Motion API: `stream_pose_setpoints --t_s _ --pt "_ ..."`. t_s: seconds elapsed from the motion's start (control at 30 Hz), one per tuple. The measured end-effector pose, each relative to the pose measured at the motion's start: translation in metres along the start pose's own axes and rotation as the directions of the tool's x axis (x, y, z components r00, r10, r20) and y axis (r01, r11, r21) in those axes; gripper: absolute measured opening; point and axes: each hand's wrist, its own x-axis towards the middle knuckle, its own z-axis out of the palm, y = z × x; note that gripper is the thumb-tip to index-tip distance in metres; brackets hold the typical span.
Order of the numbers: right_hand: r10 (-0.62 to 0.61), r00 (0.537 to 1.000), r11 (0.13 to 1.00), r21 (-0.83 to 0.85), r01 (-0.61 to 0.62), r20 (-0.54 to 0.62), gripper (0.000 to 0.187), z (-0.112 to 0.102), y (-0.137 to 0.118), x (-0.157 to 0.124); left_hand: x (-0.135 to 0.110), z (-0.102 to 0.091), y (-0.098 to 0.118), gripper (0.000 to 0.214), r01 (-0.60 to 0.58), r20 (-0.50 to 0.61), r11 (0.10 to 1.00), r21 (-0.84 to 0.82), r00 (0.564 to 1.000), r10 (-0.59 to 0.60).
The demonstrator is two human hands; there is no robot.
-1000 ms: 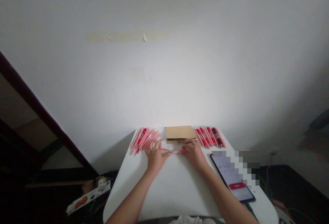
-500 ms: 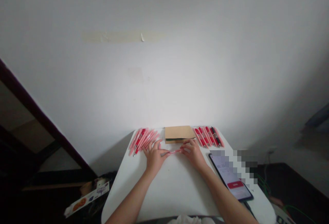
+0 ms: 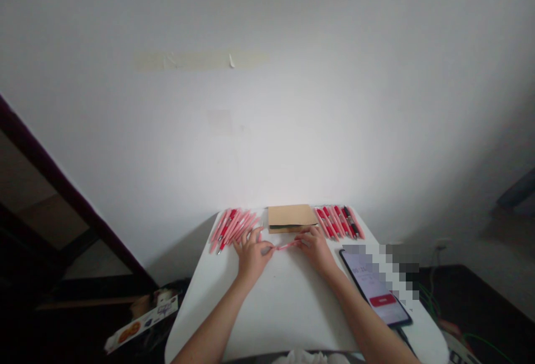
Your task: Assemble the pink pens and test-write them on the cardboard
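A pink pen [image 3: 286,246] lies crosswise between my two hands, just above the white table. My left hand [image 3: 252,253] pinches its left end between thumb and finger, the other fingers spread toward the pen pile. My right hand [image 3: 311,245] grips the right end, its fingertips partly hiding it. Left of my left hand is a loose pile of pink and red pens [image 3: 232,227]. Beyond my right hand, a row of pink, red and black pens [image 3: 339,223] lies side by side. A brown cardboard box or notebook [image 3: 292,216] sits between the two groups.
A phone [image 3: 371,291] with a lit screen lies on the table's right side, partly pixelated, with a cable at its lower end. The white table [image 3: 288,308] meets the wall [image 3: 267,130] at its far edge. Green cables [image 3: 430,300] hang at the right.
Both hands stay nearly in place around the pink pen. The fingers of my right hand have shifted slightly on its right end.
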Motion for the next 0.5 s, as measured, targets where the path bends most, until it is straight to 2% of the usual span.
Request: stream_pose_setpoints --t_s 0.2,0.5 --pt "0.036 0.999 0.999 -0.012 -0.036 -0.033 0.015 -0.0016 0.0054 0.0004 0.0003 -0.0024 0.0029 0.001 0.034 -0.041 0.999 -0.009 0.999 -0.034" --pt "0.066 0.995 0.998 0.005 -0.066 -0.073 0.022 -0.0036 0.0059 0.0016 0.0 -0.0011 0.0017 0.016 0.021 -0.095 1.0 0.005 0.995 -0.02"
